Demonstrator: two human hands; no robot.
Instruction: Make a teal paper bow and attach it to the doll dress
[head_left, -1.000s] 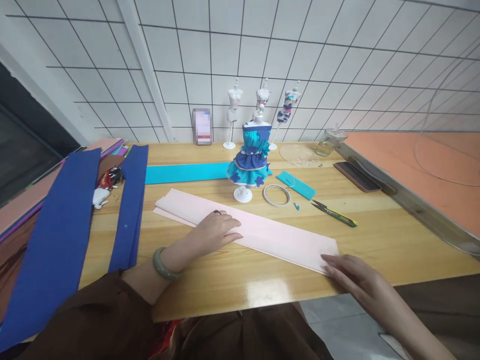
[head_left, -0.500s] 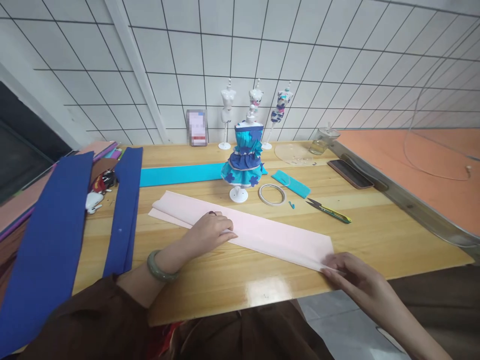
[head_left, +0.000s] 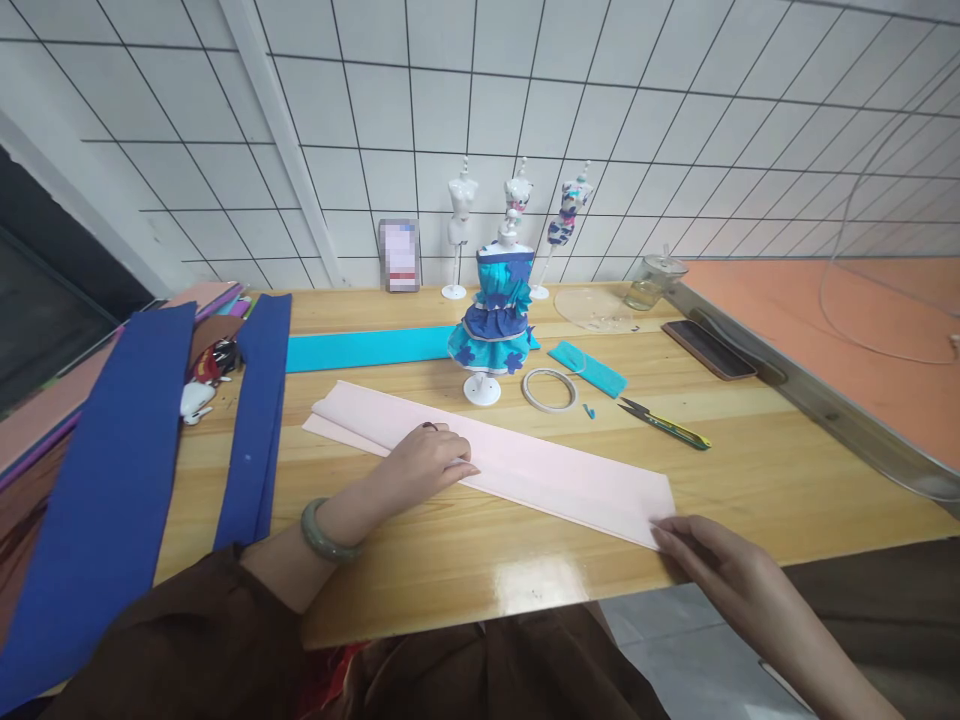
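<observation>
A long folded strip of pale pink paper (head_left: 555,460), crepe-like, lies slanting across the wooden table in front of me. My left hand (head_left: 431,458) rests on its middle, fingers curled and closed on the near edge. At the right end, my right hand (head_left: 697,545) pinches the near corner between thumb and fingers. The fold lies nearly flat, and its left end spreads into two layers. Just behind the strip stands a small dress form (head_left: 491,310) in a blue and turquoise ruffled dress. A roll of narrow tape (head_left: 550,404) lies to its right.
Thread snips (head_left: 664,424), a folded turquoise piece (head_left: 587,369) and a dark phone (head_left: 709,349) lie on the right. Dark blue strips (head_left: 255,420) cover the left, a turquoise strip (head_left: 367,349) the back. By the wall stand a glass jar (head_left: 654,283) and a propped phone (head_left: 400,256).
The near edge at the right end, lifted before, now lies flatter, with my right fingers pressing at the corner. My left hand stays put on the paper. The view has shifted slightly.
</observation>
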